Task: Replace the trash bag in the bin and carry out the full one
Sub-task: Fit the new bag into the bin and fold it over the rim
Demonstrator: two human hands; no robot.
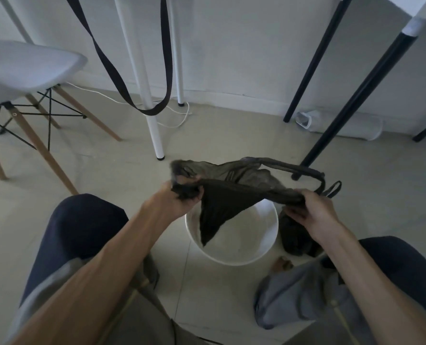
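Note:
A small white round bin [266, 250] stands on the floor between my knees, with no liner over its rim. Above it I hold a thin black trash bag [221, 202] stretched open, its lower tip hanging into the bin. My left hand [179, 197] grips the bag's left edge in a bunch. My right hand [314, 210] pinches the right edge, where the bag's loop handles [328, 188] stick out. A second dark, bundled bag [294, 240] sits on the floor to the right of the bin, partly hidden by my right hand.
A white chair [25, 70] with wooden legs stands at the left. White table legs [154, 135] and black legs [336, 125] rise behind the bin. A dark strap [154, 110] hangs down, a white cable [177, 120] lies by the wall, and a white appliance [338, 128] lies by the wall.

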